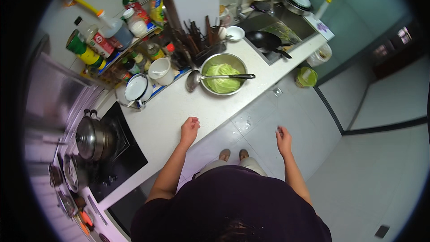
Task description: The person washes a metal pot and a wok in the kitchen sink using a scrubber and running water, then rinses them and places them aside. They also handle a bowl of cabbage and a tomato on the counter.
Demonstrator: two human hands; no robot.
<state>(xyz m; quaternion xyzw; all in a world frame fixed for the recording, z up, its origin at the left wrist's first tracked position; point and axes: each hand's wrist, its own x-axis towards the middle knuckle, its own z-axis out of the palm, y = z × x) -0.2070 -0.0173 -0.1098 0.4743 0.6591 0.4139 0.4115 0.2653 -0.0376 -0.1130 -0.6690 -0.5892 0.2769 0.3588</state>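
Observation:
My left hand (190,128) hovers above the front part of the white countertop (158,117), empty, its fingers loosely bent. Out to the side, over the floor, hangs my right hand (284,138), also holding nothing, fingers relaxed. Beyond the left hand on the counter stands a stainless steel bowl (244,65) with green cabbage (220,85) in it. A metal ladle (193,80) with a black handle lies across the bowl's rim; its scoop hangs outside on the left.
On the left, a lidded steel pot (90,139) stands on the black cooktop (134,161). Bottles and an enamel mug (136,89) crowd a rack (168,84) at the back. A black frying pan (263,40) sits at the sink (310,27). A green bin (306,77) is on the floor.

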